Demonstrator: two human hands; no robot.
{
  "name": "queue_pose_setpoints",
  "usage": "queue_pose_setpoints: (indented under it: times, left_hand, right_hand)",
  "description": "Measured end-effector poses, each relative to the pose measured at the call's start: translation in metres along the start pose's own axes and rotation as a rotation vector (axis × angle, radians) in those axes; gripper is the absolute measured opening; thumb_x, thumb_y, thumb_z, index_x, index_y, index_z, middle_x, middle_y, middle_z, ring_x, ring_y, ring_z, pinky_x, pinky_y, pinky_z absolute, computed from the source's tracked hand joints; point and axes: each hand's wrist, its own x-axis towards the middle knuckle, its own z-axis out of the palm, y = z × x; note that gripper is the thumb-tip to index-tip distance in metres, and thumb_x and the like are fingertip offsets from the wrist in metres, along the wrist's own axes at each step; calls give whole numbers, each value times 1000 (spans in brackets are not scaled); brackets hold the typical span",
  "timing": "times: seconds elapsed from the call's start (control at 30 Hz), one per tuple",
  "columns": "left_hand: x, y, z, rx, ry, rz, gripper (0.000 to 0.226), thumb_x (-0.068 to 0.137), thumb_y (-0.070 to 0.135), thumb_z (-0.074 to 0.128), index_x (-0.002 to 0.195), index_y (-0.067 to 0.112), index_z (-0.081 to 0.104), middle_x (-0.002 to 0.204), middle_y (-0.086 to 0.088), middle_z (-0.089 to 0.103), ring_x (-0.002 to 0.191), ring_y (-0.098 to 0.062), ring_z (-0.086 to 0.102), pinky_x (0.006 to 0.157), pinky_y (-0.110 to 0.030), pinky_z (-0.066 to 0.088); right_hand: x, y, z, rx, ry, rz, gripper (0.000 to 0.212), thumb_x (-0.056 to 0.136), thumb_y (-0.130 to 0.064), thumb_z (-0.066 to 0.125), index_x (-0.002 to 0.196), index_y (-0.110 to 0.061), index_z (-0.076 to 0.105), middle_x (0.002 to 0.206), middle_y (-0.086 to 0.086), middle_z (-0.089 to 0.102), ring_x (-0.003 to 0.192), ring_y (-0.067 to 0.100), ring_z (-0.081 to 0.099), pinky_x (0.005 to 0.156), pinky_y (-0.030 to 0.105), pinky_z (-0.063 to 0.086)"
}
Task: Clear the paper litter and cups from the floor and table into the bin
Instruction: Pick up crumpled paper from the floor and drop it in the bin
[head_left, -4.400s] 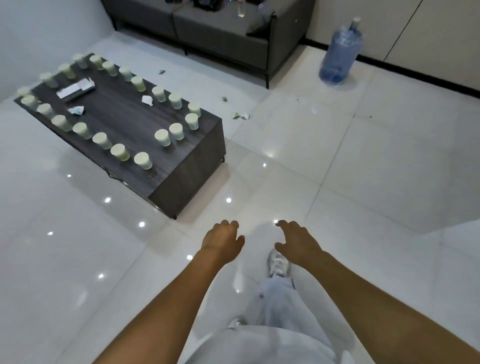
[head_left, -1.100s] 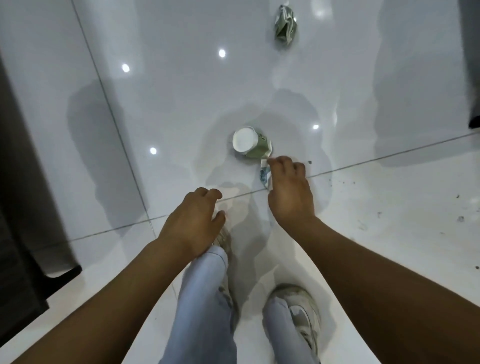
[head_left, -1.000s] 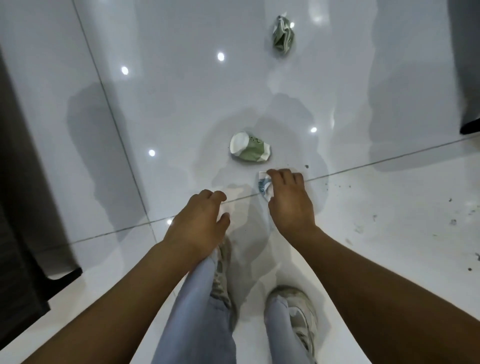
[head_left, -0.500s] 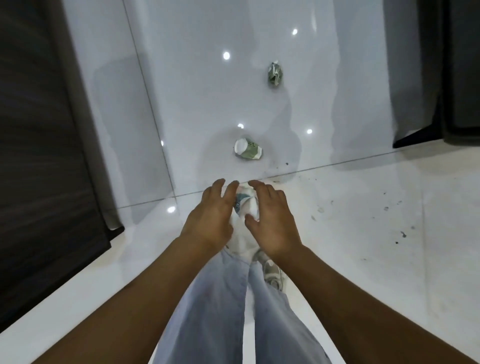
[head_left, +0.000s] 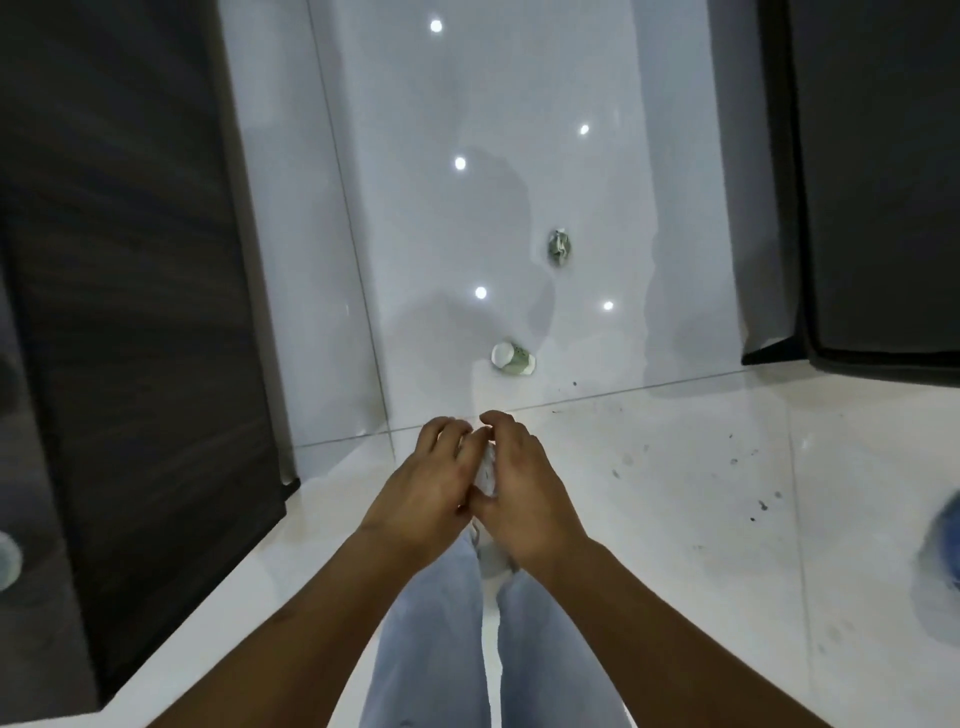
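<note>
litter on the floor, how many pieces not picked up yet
2: a tipped cup just ahead of the hands, and a crumpled piece farther up the white floor. More may lie out of view.

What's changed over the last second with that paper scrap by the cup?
The right hand lifted the paper scrap off the floor; the left hand came in, and both now hold it. The tipped cup and crumpled cup stayed put.
</note>
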Motion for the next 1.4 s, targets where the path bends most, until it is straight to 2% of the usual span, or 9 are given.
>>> queue_pose_setpoints:
  times: [0.2, 0.3, 0.43, 0.6, 0.7, 0.83, 0.97, 1.13, 1.4]
  left_hand:
    - [20, -31, -13, 125, -17, -86, 65, 83, 21, 64, 139, 13, 34, 135, -4, 39, 133, -20, 26, 103, -24, 36]
    - [35, -54, -8, 136, -20, -178, 65, 79, 22, 69, 135, 11, 37, 133, -6, 41, 128, -22, 33, 107, -27, 28]
    - [58, -84, 12, 92, -45, -219, 66, 78, 27, 72, 132, 10, 39, 127, -7, 45, 119, -24, 42, 103, -29, 32]
    - [95, -123, 65, 23, 53, -295, 74, 75, 37, 75, 135, 11, 40, 123, -10, 49, 111, -28, 48, 95, -37, 40]
    - [117, -147, 102, -47, 96, -339, 74, 73, 37, 78, 132, 10, 43, 121, -11, 51, 108, -29, 50, 91, -37, 43]
    - [140, -171, 150, -144, 143, -404, 76, 73, 40, 78, 134, 13, 41, 127, -6, 49, 115, -24, 47, 87, -33, 43]
    - [154, -178, 174, -188, 142, -422, 74, 74, 41, 77, 133, 13, 42, 128, -4, 49, 115, -23, 46, 85, -32, 42]
    - [156, -174, 177, -199, 128, -417, 73, 75, 43, 75, 134, 14, 41, 126, -6, 51, 111, -23, 49, 88, -30, 41]
    - [106, -136, 105, -217, 160, -438, 75, 78, 42, 72, 137, 14, 37, 130, -5, 47, 119, -22, 43, 93, -31, 40]
  right_hand:
    - [24, -9, 0, -8, -15, -26, 60, 92, -38, 60, 143, -27, 31, 143, -5, 43, 129, 14, 43, 100, 22, 36]
    - [52, 7, 1, -95, 25, -21, 53, 92, -31, 59, 140, -22, 37, 138, 1, 46, 125, 19, 44, 96, 29, 40]
    - [102, 45, 7, -241, 34, 62, 52, 91, -22, 57, 139, -17, 39, 134, 8, 46, 120, 27, 43, 92, 38, 44]
    - [188, 108, 38, -417, 9, 68, 62, 88, -16, 59, 143, -20, 32, 144, 8, 34, 126, 29, 34, 86, 36, 42]
    - [237, 143, 59, -455, 19, 83, 72, 86, -16, 65, 147, -25, 26, 154, 6, 21, 135, 30, 25, 92, 37, 44]
    - [278, 180, 89, -568, -24, 21, 81, 83, -10, 67, 147, -34, 24, 160, 4, 7, 143, 35, 12, 106, 50, 39]
    - [285, 200, 103, -669, 7, -87, 75, 80, 1, 61, 143, -33, 36, 159, 5, 12, 140, 35, 17, 103, 51, 41]
    - [285, 201, 102, -660, 54, -98, 62, 80, 3, 58, 133, -27, 48, 150, 4, 30, 127, 34, 32, 92, 48, 47]
    - [225, 115, 65, -581, 20, -110, 62, 86, 5, 49, 134, -34, 45, 147, -4, 28, 116, 30, 36, 79, 40, 47]
